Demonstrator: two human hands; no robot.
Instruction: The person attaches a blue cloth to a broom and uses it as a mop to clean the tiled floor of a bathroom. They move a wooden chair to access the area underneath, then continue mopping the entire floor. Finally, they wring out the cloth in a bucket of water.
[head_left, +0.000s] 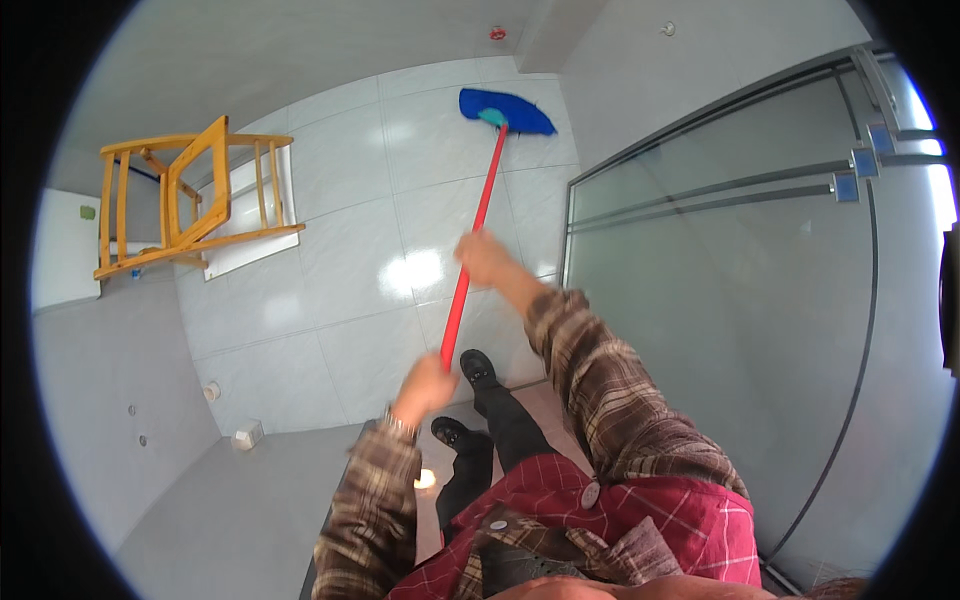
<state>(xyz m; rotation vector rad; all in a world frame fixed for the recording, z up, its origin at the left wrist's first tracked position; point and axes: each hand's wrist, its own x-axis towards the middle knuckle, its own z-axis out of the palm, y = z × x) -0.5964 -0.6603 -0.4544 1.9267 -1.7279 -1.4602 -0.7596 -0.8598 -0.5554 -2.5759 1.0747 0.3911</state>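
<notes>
Both of my hands grip the red pole of a flat mop. My left hand closes around the pole's near end, close to my body. Farther up, my right hand wraps around the middle of the pole. At the far end, the blue mop head lies on the pale floor tiles, with a turquoise joint where the pole meets it. The mop head is near the far right corner, apart from the walls.
A wooden chair frame stands at the left over a white panel. Glass sliding doors run along the right. A small white box sits by the lower-left wall, near a floor pipe stub. A red valve handle projects from the far wall.
</notes>
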